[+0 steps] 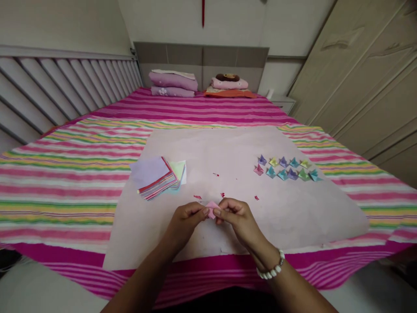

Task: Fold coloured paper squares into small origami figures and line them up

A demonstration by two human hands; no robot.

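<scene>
Head view: your left hand (186,217) and right hand (235,214) meet over the pale sheet (302,213) on the striped bed (65,174). Both sets of fingertips pinch a small pink paper (211,208) between them, just above the sheet. Paper stack (155,176) sits left, folded pieces (286,168) well right, red scraps (223,194) just beyond your hands.

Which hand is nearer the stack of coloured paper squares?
Left. The left hand is below and right of the paper stack; the right hand is farther right, beyond the pink paper.
</scene>
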